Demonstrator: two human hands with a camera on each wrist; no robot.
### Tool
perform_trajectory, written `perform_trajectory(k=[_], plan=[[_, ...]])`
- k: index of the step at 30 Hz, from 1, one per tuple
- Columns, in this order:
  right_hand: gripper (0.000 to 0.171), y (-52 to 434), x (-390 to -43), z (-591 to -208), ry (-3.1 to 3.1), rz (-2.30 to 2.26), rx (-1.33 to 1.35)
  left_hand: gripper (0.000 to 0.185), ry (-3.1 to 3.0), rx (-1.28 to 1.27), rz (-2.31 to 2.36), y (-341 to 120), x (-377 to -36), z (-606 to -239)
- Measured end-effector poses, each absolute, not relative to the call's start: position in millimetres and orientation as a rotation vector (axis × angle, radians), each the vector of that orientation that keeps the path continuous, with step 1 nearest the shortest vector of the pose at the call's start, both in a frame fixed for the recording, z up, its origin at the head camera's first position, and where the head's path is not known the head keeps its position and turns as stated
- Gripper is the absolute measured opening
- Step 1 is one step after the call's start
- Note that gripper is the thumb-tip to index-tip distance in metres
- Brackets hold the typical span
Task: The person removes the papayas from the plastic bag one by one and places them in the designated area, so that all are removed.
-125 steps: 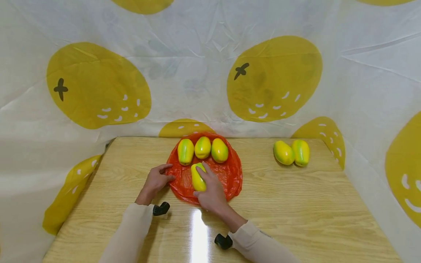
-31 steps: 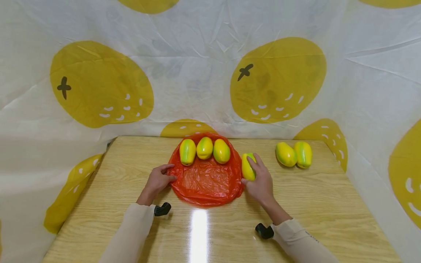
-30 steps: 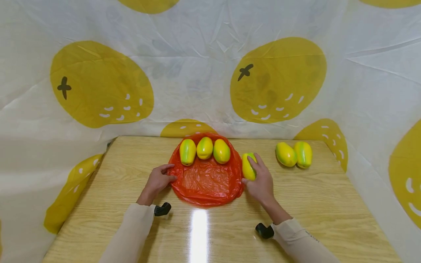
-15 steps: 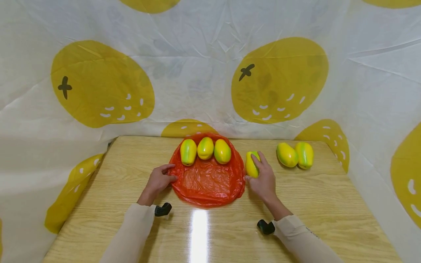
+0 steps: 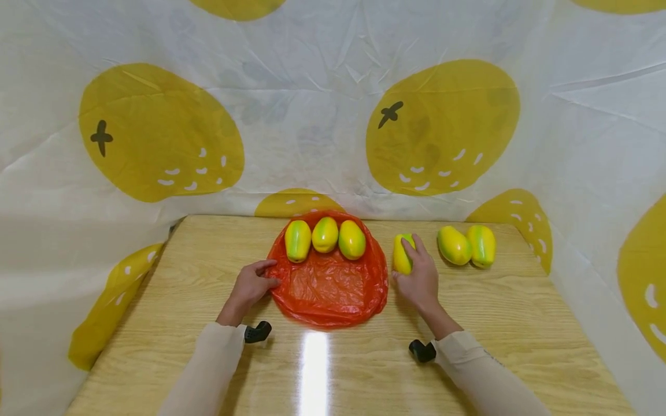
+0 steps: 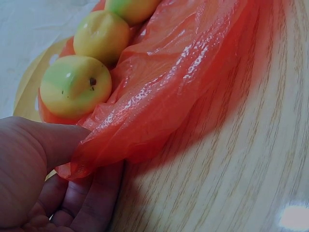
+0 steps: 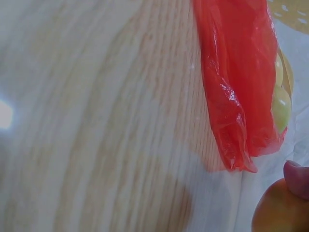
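A red plastic bag (image 5: pixel 326 283) lies spread open on the table, with three yellow-green papayas (image 5: pixel 325 235) along its far side. My left hand (image 5: pixel 251 287) pinches the bag's left rim; in the left wrist view the thumb (image 6: pixel 53 145) lies above the film and the fingers beneath it. Just right of the bag, my right hand (image 5: pixel 419 277) grips another papaya (image 5: pixel 402 254) from its near right side. The right wrist view shows only part of that papaya (image 7: pixel 280 210) and a fingertip. Whether it touches the table is unclear.
Two more papayas (image 5: pixel 467 245) lie side by side at the table's back right. A white cloth (image 5: pixel 312 115) printed with big yellow fruits hangs behind the wooden table (image 5: pixel 484 323) and along its sides. Light glares off the table's front middle.
My right hand has carried the gripped papaya out of the bag to the right, lately shifting a little farther back and right. My left hand has stayed at the bag's rim.
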State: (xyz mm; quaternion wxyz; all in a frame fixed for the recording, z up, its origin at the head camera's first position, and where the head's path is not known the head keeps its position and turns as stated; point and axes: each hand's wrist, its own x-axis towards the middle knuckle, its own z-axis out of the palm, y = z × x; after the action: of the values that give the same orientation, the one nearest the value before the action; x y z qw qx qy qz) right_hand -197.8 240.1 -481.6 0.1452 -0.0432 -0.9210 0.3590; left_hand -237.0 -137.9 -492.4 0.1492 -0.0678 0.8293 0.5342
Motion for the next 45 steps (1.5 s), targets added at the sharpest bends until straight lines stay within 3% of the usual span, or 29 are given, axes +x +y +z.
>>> perform_trajectory(k=[45], plan=[[0.081,269,-231,-489,-2.652,0.98,-0.219,0.059,2.39,-0.225,1.538,-138,-241,-497]])
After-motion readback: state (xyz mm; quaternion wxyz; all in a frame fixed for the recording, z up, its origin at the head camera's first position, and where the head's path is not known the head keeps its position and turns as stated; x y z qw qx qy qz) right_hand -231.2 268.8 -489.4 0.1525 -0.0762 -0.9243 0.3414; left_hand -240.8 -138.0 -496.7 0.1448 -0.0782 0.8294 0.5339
